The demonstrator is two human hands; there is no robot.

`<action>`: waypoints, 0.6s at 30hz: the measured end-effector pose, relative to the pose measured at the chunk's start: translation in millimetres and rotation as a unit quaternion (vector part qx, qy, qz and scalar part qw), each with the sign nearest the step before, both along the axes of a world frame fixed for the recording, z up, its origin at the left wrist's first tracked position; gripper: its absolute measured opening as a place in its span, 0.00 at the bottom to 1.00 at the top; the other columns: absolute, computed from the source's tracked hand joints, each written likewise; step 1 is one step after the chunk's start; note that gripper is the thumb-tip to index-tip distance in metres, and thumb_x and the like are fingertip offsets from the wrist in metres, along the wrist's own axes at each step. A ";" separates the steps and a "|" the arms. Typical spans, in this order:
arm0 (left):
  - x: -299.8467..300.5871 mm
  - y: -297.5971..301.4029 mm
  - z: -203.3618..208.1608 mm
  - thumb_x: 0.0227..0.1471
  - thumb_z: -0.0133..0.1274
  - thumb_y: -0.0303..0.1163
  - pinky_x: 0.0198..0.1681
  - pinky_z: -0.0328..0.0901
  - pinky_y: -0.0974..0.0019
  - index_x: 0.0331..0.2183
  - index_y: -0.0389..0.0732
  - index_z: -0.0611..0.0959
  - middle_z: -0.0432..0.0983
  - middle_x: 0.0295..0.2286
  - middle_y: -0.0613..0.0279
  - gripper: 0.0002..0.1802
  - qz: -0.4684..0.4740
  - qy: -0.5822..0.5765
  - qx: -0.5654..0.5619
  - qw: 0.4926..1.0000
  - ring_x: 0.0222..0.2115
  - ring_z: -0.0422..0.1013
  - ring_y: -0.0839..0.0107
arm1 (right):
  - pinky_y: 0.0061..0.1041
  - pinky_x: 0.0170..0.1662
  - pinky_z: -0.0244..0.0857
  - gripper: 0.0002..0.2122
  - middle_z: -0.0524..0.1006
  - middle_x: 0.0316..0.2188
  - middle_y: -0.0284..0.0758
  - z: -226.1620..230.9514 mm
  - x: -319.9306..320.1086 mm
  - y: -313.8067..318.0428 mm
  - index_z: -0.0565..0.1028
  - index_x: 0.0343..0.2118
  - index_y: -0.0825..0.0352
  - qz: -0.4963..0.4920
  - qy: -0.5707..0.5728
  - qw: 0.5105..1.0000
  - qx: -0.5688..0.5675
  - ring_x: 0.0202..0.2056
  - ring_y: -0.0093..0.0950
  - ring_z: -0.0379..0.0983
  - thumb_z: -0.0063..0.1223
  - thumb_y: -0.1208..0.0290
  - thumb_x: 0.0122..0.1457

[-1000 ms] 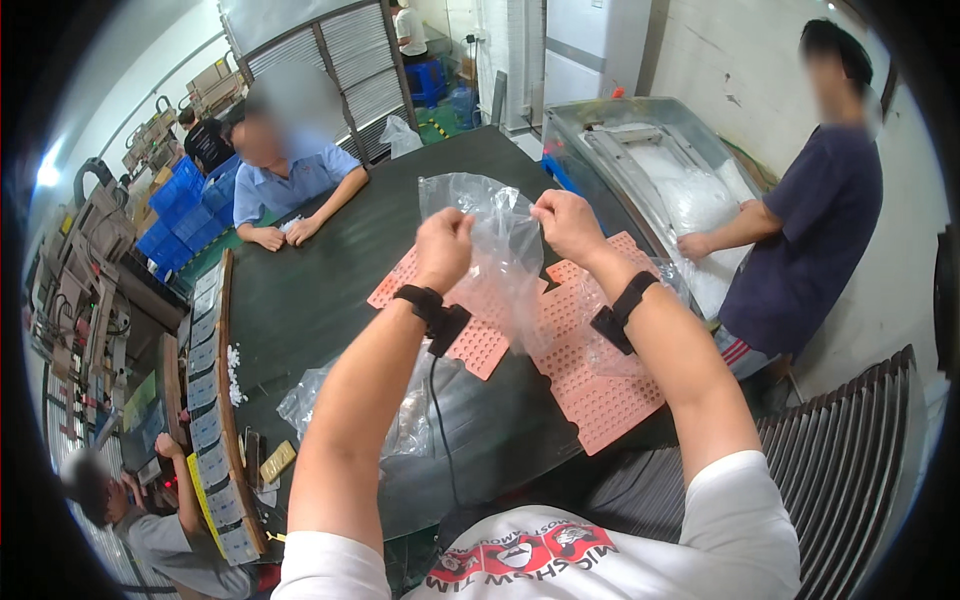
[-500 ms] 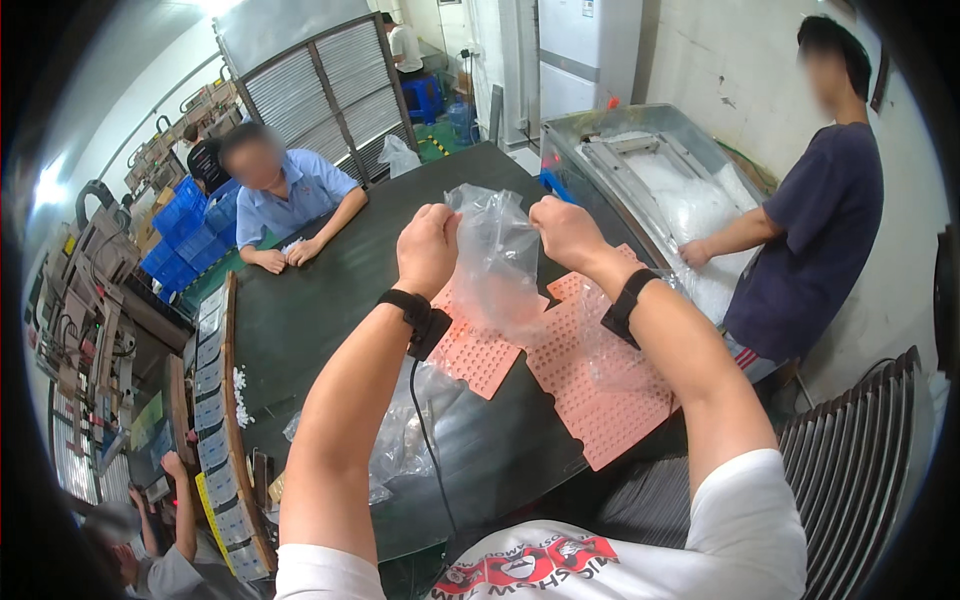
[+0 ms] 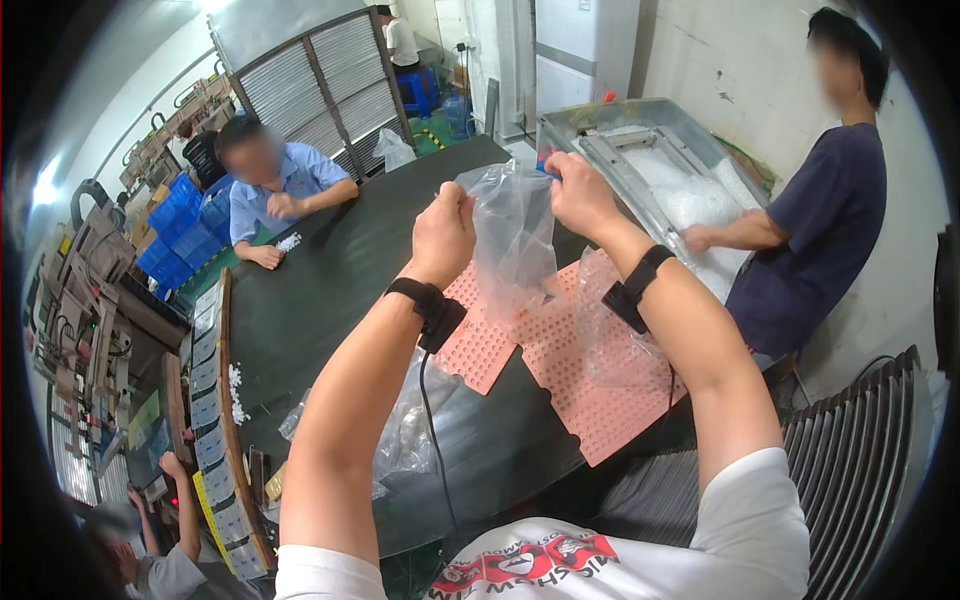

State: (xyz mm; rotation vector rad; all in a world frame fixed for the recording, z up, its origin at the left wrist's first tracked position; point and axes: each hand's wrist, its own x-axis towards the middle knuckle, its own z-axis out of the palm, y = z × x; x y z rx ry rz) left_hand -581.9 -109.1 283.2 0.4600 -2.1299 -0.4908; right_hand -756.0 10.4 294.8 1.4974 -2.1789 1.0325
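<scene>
A clear plastic bag (image 3: 512,235) hangs upright between my two hands, above the pink perforated boards on the table. My left hand (image 3: 443,235) is closed on the bag's upper left edge. The upper right edge is gripped in my right hand (image 3: 582,197). What little the bag may hold cannot be made out. Below it lie pink boards (image 3: 605,400) dotted with rows of small round holes or dimples. Another clear bag (image 3: 615,345) rests on the right-hand board, partly behind my right forearm. More crumpled clear bags (image 3: 405,430) lie beside my left forearm.
Small white pieces (image 3: 236,395) lie along the wooden edge of the dark green table (image 3: 330,290). A co-worker in blue (image 3: 295,185) leans on its far left side. At right, another person (image 3: 815,220) reaches into a clear-walled bin (image 3: 690,190) of white material. Blue crates (image 3: 180,225) stand far left.
My hands have shifted slightly, and the bag now hangs straighter and more stretched. The co-worker in blue has raised one hand from the small white pieces.
</scene>
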 end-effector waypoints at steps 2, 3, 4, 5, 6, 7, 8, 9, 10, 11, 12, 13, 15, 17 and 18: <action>-4.2 2.6 -0.3 0.51 0.47 0.29 0.26 0.63 0.56 0.29 0.37 0.69 0.71 0.22 0.45 0.06 -0.007 0.003 0.009 1.000 0.24 0.70 0.50 | 0.36 0.44 0.62 0.14 0.70 0.38 0.46 5.6 11.6 -4.2 0.69 0.39 0.68 0.007 -0.018 1.000 -0.014 0.42 0.44 0.67 0.48 0.68 0.49; -6.3 3.9 -1.3 0.51 0.47 0.30 0.27 0.63 0.55 0.29 0.38 0.69 0.72 0.22 0.45 0.06 -0.017 0.008 0.039 0.999 0.25 0.70 0.48 | 0.36 0.45 0.61 0.18 0.69 0.41 0.47 11.1 24.4 -7.5 0.67 0.41 0.69 0.057 -0.064 0.996 -0.023 0.43 0.45 0.66 0.48 0.66 0.49; -7.9 7.3 -2.3 0.51 0.47 0.30 0.27 0.63 0.53 0.29 0.38 0.70 0.72 0.23 0.45 0.06 -0.026 0.014 0.070 0.997 0.26 0.69 0.47 | 0.36 0.47 0.61 0.21 0.67 0.44 0.49 17.5 36.5 -8.9 0.66 0.44 0.70 0.106 -0.109 0.988 -0.032 0.44 0.46 0.65 0.48 0.64 0.48; -9.4 8.8 -4.9 0.51 0.48 0.29 0.27 0.63 0.54 0.29 0.38 0.70 0.72 0.22 0.45 0.05 -0.028 0.010 0.074 0.997 0.26 0.70 0.47 | 0.36 0.47 0.61 0.21 0.67 0.44 0.49 20.8 44.1 -12.6 0.66 0.44 0.70 0.107 -0.110 0.988 -0.031 0.44 0.46 0.65 0.48 0.64 0.48; -10.7 10.6 -6.5 0.51 0.48 0.29 0.27 0.63 0.54 0.29 0.38 0.70 0.72 0.22 0.45 0.05 -0.026 0.010 0.074 0.997 0.26 0.70 0.47 | 0.36 0.45 0.61 0.19 0.69 0.42 0.49 23.6 50.8 -16.5 0.68 0.42 0.69 0.103 -0.028 0.994 -0.039 0.43 0.45 0.67 0.47 0.63 0.49; -13.1 14.3 -7.0 0.50 0.48 0.28 0.27 0.63 0.54 0.29 0.37 0.69 0.71 0.21 0.46 0.05 -0.060 0.038 0.102 0.992 0.25 0.70 0.48 | 0.36 0.44 0.62 0.17 0.71 0.40 0.48 25.6 53.7 -16.1 0.70 0.41 0.68 0.093 0.055 0.993 -0.046 0.41 0.45 0.68 0.46 0.63 0.50; -13.0 16.5 -7.2 0.50 0.48 0.27 0.27 0.63 0.55 0.28 0.37 0.69 0.71 0.20 0.46 0.05 -0.092 0.066 0.128 0.985 0.24 0.70 0.49 | 0.36 0.44 0.62 0.17 0.71 0.40 0.48 26.8 51.3 -15.5 0.70 0.41 0.68 0.091 0.056 0.993 -0.046 0.41 0.45 0.68 0.46 0.63 0.50; -7.2 18.3 -8.1 0.48 0.50 0.26 0.30 0.64 0.58 0.29 0.37 0.70 0.72 0.24 0.47 0.06 -0.099 0.047 0.157 0.981 0.27 0.71 0.52 | 0.36 0.42 0.63 0.15 0.73 0.36 0.47 28.1 46.0 -15.3 0.72 0.38 0.68 0.096 0.008 0.995 -0.002 0.39 0.44 0.69 0.46 0.64 0.50; -3.6 18.4 -9.2 0.48 0.50 0.26 0.30 0.64 0.58 0.29 0.37 0.70 0.72 0.24 0.47 0.06 -0.100 0.049 0.156 0.981 0.27 0.71 0.52 | 0.35 0.40 0.63 0.12 0.74 0.32 0.47 28.9 40.4 -14.0 0.74 0.35 0.67 0.101 -0.037 0.993 0.041 0.36 0.43 0.71 0.45 0.66 0.51; 0.4 16.9 -10.8 0.46 0.52 0.25 0.32 0.64 0.62 0.32 0.36 0.70 0.72 0.29 0.48 0.09 -0.118 0.084 0.038 0.989 0.31 0.71 0.55 | 0.33 0.37 0.64 0.09 0.74 0.26 0.46 27.0 38.3 -11.6 0.75 0.30 0.66 0.124 -0.070 0.988 -0.051 0.32 0.43 0.71 0.45 0.69 0.52; 5.5 14.2 -13.1 0.45 0.54 0.24 0.34 0.65 0.65 0.34 0.35 0.70 0.72 0.34 0.49 0.13 -0.133 0.117 -0.080 0.981 0.34 0.71 0.59 | 0.33 0.37 0.64 0.09 0.74 0.26 0.46 27.7 34.0 -7.7 0.75 0.30 0.66 0.124 -0.069 0.989 -0.052 0.32 0.43 0.71 0.45 0.69 0.52; 11.3 10.6 -17.0 0.38 0.61 0.30 0.45 0.59 0.59 0.42 0.36 0.67 0.63 0.47 0.47 0.28 -0.097 0.090 -0.146 0.980 0.47 0.63 0.55 | 0.31 0.36 0.64 0.08 0.75 0.26 0.45 34.8 31.3 2.6 0.75 0.30 0.67 0.114 -0.093 0.986 -0.073 0.32 0.41 0.72 0.45 0.71 0.51; 28.6 0.5 -22.9 0.35 0.64 0.34 0.48 0.55 0.55 0.46 0.36 0.64 0.58 0.50 0.47 0.36 0.011 0.061 -0.165 0.984 0.50 0.57 0.54 | 0.22 0.35 0.64 0.06 0.76 0.25 0.39 35.3 15.4 12.2 0.74 0.30 0.68 0.135 -0.133 0.977 -0.101 0.29 0.28 0.73 0.43 0.76 0.53; 44.6 -12.9 -34.1 0.30 0.66 0.40 0.52 0.48 0.48 0.52 0.36 0.56 0.49 0.54 0.48 0.50 0.166 -0.020 -0.132 0.977 0.55 0.48 0.52 | 0.20 0.35 0.63 0.07 0.77 0.25 0.35 40.2 9.1 23.2 0.74 0.29 0.69 0.182 -0.185 0.960 -0.104 0.29 0.24 0.72 0.41 0.77 0.55; 48.1 -23.5 -43.6 0.28 0.67 0.42 0.53 0.44 0.45 0.54 0.37 0.52 0.45 0.56 0.49 0.56 0.209 -0.069 -0.081 0.972 0.57 0.44 0.52 | 0.18 0.35 0.63 0.08 0.77 0.25 0.32 43.0 5.1 28.0 0.74 0.29 0.69 0.228 -0.235 0.939 -0.108 0.28 0.19 0.70 0.40 0.78 0.57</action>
